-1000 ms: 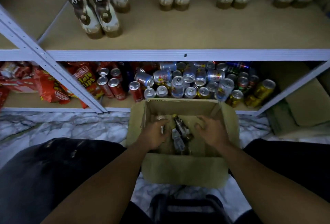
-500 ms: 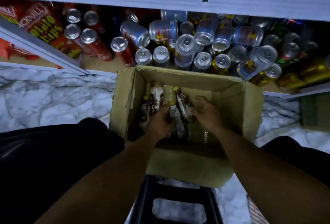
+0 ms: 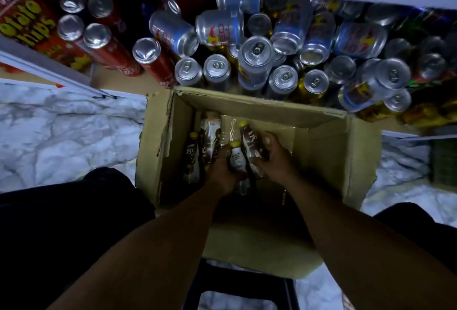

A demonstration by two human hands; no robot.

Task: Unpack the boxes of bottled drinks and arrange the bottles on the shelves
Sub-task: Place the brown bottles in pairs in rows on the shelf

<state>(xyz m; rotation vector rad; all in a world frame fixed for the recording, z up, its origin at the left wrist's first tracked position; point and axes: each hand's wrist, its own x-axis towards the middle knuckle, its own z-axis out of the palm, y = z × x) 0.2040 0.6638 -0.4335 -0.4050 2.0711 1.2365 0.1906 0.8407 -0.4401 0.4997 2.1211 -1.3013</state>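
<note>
Two hands: both reach down into the cardboard box [image 3: 321,141].
Left hand [image 3: 220,171]: fingers curled round a white-label bottle [image 3: 236,158] with a yellow cap.
Right hand [image 3: 274,158]: fingers and thumb wrapped round a brown bottle [image 3: 249,141], also with a yellow cap.
Held bottles: side by side in the middle of the box.
Other bottles [image 3: 191,158]: at the left side of the box.
Box: open on top, on the marble floor [image 3: 61,131], right up against the low shelf [image 3: 116,82].
Cans [image 3: 257,59]: lots, packed on the low shelf just behind the box; some stand, some lie on top.
Chip bag [image 3: 27,22]: far left on that shelf.
</note>
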